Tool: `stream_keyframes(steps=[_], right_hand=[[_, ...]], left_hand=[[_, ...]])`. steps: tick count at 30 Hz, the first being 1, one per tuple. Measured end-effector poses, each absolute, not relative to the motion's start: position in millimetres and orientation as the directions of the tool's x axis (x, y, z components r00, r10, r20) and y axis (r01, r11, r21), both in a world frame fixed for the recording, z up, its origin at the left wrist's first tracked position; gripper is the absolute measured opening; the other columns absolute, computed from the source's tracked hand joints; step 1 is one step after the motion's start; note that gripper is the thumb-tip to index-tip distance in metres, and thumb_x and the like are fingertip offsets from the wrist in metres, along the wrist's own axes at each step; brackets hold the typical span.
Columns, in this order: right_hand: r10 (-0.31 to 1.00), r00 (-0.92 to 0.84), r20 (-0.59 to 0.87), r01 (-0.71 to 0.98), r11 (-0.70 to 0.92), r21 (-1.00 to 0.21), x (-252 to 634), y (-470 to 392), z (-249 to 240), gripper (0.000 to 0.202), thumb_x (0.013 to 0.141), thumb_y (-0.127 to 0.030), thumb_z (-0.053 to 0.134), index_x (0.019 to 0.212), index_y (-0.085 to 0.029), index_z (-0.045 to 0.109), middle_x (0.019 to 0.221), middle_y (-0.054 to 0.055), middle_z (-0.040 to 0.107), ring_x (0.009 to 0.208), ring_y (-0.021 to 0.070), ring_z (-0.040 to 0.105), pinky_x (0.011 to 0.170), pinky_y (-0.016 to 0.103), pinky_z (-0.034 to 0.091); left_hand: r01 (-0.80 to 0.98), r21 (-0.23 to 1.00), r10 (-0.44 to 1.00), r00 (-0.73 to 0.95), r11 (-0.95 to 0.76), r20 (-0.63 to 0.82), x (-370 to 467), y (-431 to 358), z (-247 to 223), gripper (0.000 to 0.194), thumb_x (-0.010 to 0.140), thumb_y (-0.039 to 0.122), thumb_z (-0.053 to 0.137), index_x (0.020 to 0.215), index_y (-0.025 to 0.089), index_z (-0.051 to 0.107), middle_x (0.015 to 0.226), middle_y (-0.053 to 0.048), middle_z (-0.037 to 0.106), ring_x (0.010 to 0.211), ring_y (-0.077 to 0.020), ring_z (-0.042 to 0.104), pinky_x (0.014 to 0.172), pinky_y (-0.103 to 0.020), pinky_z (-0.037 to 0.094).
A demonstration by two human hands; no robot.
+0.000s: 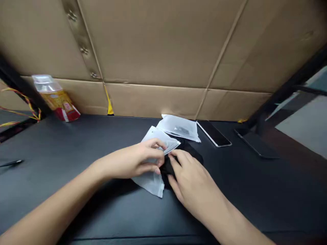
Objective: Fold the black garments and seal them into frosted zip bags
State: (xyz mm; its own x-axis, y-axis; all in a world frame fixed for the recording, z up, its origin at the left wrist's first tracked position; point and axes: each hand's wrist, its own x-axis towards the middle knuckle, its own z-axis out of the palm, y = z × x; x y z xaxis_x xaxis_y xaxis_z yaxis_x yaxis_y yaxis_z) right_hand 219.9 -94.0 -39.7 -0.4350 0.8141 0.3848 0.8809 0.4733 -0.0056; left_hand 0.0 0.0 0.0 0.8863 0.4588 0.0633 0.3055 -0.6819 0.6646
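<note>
A frosted white zip bag (150, 185) lies at the middle of the dark table, its opening facing right. My left hand (146, 158) rests over this bag with curled fingers at its mouth, gripping the bag. Folded black cloth (187, 148) sits at the bag's opening, partly under my right hand (191, 177). My right fingers and thumb are closed on the cloth, with the fingertips touching the bag's edge. Whether part of the cloth is inside the bag is hidden by my hands. A second frosted zip bag (178, 127) with a small dark printed label lies just behind.
A phone (214, 133) lies right of the rear bag, and a dark flat object (258, 144) is farther right. A plastic bottle (56, 98) leans at the back left near wires (33, 110). A pen (11, 163) lies left. Cardboard (158, 44) walls the back.
</note>
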Motion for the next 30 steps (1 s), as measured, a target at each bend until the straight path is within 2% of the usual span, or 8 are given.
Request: stream_keyframes(steps=[5, 12, 17, 19, 22, 24, 27, 30], right_hand=[[0.888, -0.354, 0.292, 0.918, 0.390, -0.073, 211.6, -87.8, -29.2, 0.022, 0.096, -0.019, 0.060, 0.112, -0.015, 0.075, 0.117, 0.018, 0.074, 0.107, 0.0351, 0.071, 0.087, 0.052, 0.065], [0.756, -0.637, 0.149, 0.730, 0.654, -0.196, 244.2, -89.8, -24.0, 0.051, 0.110, -0.039, 0.049, 0.158, -0.021, 0.051, 0.169, 0.010, 0.046, 0.159, 0.0367, 0.036, 0.124, 0.060, 0.043], [0.781, -0.618, 0.092, 0.733, 0.615, -0.290, 237.6, -91.5, -14.4, 0.038, 0.112, -0.036, 0.043, 0.140, -0.028, 0.067, 0.165, 0.006, 0.051, 0.161, 0.0337, 0.031, 0.126, 0.061, 0.038], [0.776, -0.626, 0.078, 0.716, 0.611, -0.338, 234.7, -84.7, -5.6, 0.035, 0.111, -0.039, 0.045, 0.130, -0.027, 0.072, 0.157, 0.008, 0.059, 0.156, 0.0356, 0.039, 0.121, 0.062, 0.043], [0.709, -0.700, 0.079, 0.601, 0.646, -0.470, 247.5, -59.7, 4.5, 0.036, 0.112, -0.040, 0.043, 0.120, -0.030, 0.077, 0.139, 0.005, 0.072, 0.139, 0.0292, 0.059, 0.117, 0.052, 0.050], [0.751, -0.631, 0.192, 0.584, 0.623, -0.520, 264.1, -38.3, 2.1, 0.035, 0.112, -0.037, 0.043, 0.121, -0.031, 0.077, 0.130, 0.003, 0.076, 0.128, 0.0250, 0.067, 0.114, 0.045, 0.052], [0.849, -0.419, 0.320, 0.737, 0.525, -0.426, 283.9, -14.6, -16.2, 0.032, 0.104, -0.044, 0.060, 0.126, -0.027, 0.076, 0.130, 0.009, 0.075, 0.123, 0.0320, 0.069, 0.109, 0.053, 0.053], [0.869, -0.424, 0.256, 0.766, 0.495, -0.411, 287.1, -10.3, -34.9, 0.037, 0.103, -0.048, 0.063, 0.129, -0.024, 0.074, 0.130, 0.012, 0.074, 0.123, 0.0336, 0.068, 0.108, 0.055, 0.054]], left_hand=[[0.286, 0.657, 0.482, 0.866, -0.698, 0.135, 2.8, -14.0, 5.3, 0.013, 0.102, 0.033, 0.067, 0.098, 0.021, 0.070, 0.153, -0.011, 0.047, 0.139, -0.0274, 0.055, 0.113, -0.037, 0.047], [0.283, 0.680, 0.510, 0.846, -0.677, 0.155, 0.3, -5.6, -1.4, 0.016, 0.100, 0.038, 0.069, 0.096, 0.023, 0.070, 0.156, -0.010, 0.049, 0.154, -0.0298, 0.040, 0.126, -0.045, 0.038], [0.246, 0.685, 0.481, 0.860, -0.685, 0.171, 8.0, -13.0, -3.7, 0.015, 0.102, 0.035, 0.067, 0.100, 0.024, 0.077, 0.160, -0.010, 0.049, 0.159, -0.0314, 0.035, 0.129, -0.050, 0.035], [0.261, 0.684, 0.497, 0.851, -0.681, 0.170, 6.2, -13.0, -5.3, 0.024, 0.102, 0.040, 0.067, 0.120, 0.028, 0.076, 0.167, -0.009, 0.043, 0.161, -0.0325, 0.031, 0.129, -0.050, 0.035], [0.405, 0.634, 0.585, 0.806, -0.659, 0.093, -1.6, -6.5, -10.1, 0.077, 0.097, 0.060, 0.068, 0.164, 0.035, 0.040, 0.179, -0.008, 0.023, 0.167, -0.0357, 0.013, 0.132, -0.057, 0.027], [0.547, 0.567, 0.653, 0.757, -0.616, -0.020, -6.1, -1.0, -14.1, 0.101, 0.093, 0.075, 0.063, 0.172, 0.032, 0.017, 0.181, -0.010, 0.009, 0.167, -0.0370, 0.000, 0.134, -0.063, 0.014], [0.668, 0.483, 0.686, 0.707, -0.566, -0.173, -7.3, 3.7, -19.5, 0.110, 0.091, 0.085, 0.054, 0.173, 0.025, 0.010, 0.179, -0.011, -0.003, 0.165, -0.0385, -0.011, 0.133, -0.064, -0.001], [0.677, 0.451, 0.669, 0.713, -0.582, -0.208, -4.9, 3.9, -23.2, 0.111, 0.093, 0.087, 0.047, 0.173, 0.023, 0.005, 0.178, -0.009, -0.008, 0.165, -0.0366, -0.013, 0.134, -0.061, -0.004]])
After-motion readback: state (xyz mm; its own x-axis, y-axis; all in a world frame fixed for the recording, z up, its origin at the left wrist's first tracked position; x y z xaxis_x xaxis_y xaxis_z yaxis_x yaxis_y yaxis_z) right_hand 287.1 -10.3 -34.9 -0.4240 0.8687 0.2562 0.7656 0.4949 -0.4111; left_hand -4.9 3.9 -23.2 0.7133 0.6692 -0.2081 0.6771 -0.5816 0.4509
